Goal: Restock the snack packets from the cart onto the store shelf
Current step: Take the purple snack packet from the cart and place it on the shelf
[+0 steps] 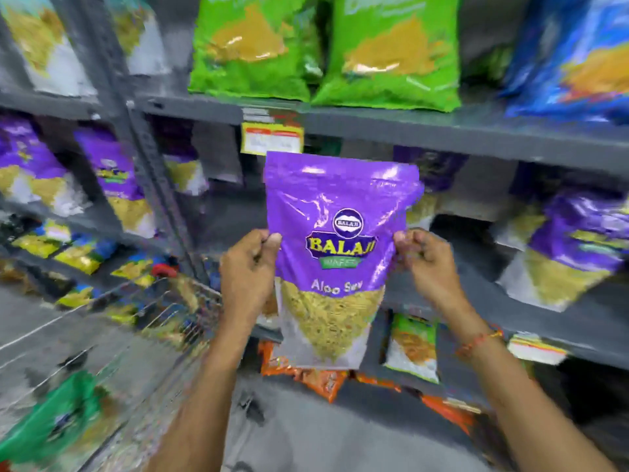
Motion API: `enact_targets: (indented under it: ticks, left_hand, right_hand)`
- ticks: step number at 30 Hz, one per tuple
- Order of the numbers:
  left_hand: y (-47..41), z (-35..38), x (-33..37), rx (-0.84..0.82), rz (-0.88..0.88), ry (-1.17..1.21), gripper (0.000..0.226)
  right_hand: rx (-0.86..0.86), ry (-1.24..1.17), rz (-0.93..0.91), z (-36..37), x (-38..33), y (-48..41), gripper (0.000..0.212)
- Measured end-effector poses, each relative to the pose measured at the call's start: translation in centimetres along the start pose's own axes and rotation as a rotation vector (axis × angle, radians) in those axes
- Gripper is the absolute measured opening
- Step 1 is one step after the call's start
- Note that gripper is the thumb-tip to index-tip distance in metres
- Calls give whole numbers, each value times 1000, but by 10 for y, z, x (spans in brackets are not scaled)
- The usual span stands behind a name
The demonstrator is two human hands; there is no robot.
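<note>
I hold a purple Balaji Aloo Sev packet (pixel 337 233) upright in front of the grey store shelf (pixel 442 131). My left hand (pixel 248 267) pinches its left edge and my right hand (pixel 427 264) pinches its right edge, both at mid height. The packet sits level with the middle shelf, where more purple packets (pixel 575 247) lean at the right. The wire cart (pixel 112 335) stands at the lower left with a green packet (pixel 58 417) and other blurred packets inside.
Green packets (pixel 388 52) and a blue packet (pixel 578 56) fill the top shelf. A yellow price tag (pixel 272 139) hangs on the shelf edge above the held packet. Orange packets (pixel 323 379) lie on the bottom shelf. A grey upright post (pixel 143 137) divides the left bay.
</note>
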State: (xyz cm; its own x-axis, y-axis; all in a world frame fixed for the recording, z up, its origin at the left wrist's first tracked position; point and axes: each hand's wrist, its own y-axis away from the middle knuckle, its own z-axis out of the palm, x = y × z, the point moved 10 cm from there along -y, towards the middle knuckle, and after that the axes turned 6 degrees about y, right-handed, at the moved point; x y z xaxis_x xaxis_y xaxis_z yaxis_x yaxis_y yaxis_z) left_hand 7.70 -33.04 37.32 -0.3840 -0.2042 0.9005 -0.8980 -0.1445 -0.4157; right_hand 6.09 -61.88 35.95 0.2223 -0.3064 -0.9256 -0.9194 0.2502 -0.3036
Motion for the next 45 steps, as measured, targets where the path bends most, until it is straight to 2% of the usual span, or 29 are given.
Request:
enact_targets:
  ticks: [2, 5, 8, 12, 20, 24, 29, 31, 32, 34, 36, 39, 42, 45]
  left_hand:
    - [13, 40, 20, -65, 14, 23, 29]
    - [30, 82, 49, -120, 21, 47, 23]
    - [39, 107, 67, -159, 34, 52, 17]
    - [43, 127, 73, -205, 59, 40, 21]
    - [21, 169, 31, -301, 35, 17, 27]
    - [-15, 203, -9, -299, -8, 60, 41]
    - [-64, 252, -41, -315, -55, 91, 30]
    - [-79, 269, -51, -339, -79, 77, 31]
    - [-85, 276, -57, -352, -98, 65, 32]
    - [-93, 287, -68, -382, -131, 69, 36]
    - [-98, 296, -76, -406, -157, 99, 39]
    - [-101, 302, -81, -418, -192, 163, 19]
    - [-102, 304, -84, -422, -188, 168, 17]
    - [-104, 303, -82, -413, -126, 132, 30]
  right_hand:
    - [101, 34, -18, -52, -7, 14, 28]
    - [177, 31, -30, -105, -13, 32, 31]
    - [202, 34, 6, -135, -7, 41, 28]
    - [240, 66, 0, -156, -5, 44, 28]
    - [317, 88, 56, -159, 37, 20, 24]
    - [385, 138, 114, -162, 65, -17, 29]
    - [468, 171, 161, -167, 92, -70, 27]
    - [480, 205, 193, -170, 109, -87, 37]
    - [479, 218, 214, -171, 116, -95, 36]
    - [490, 219, 236, -171, 122, -105, 14]
    - [504, 206, 258, -170, 127, -111, 15]
    - [485, 198, 278, -167, 141, -116, 14]
    - [472, 196, 298, -167, 148, -115, 12]
    - [470, 221, 306, -166, 129, -113, 12]
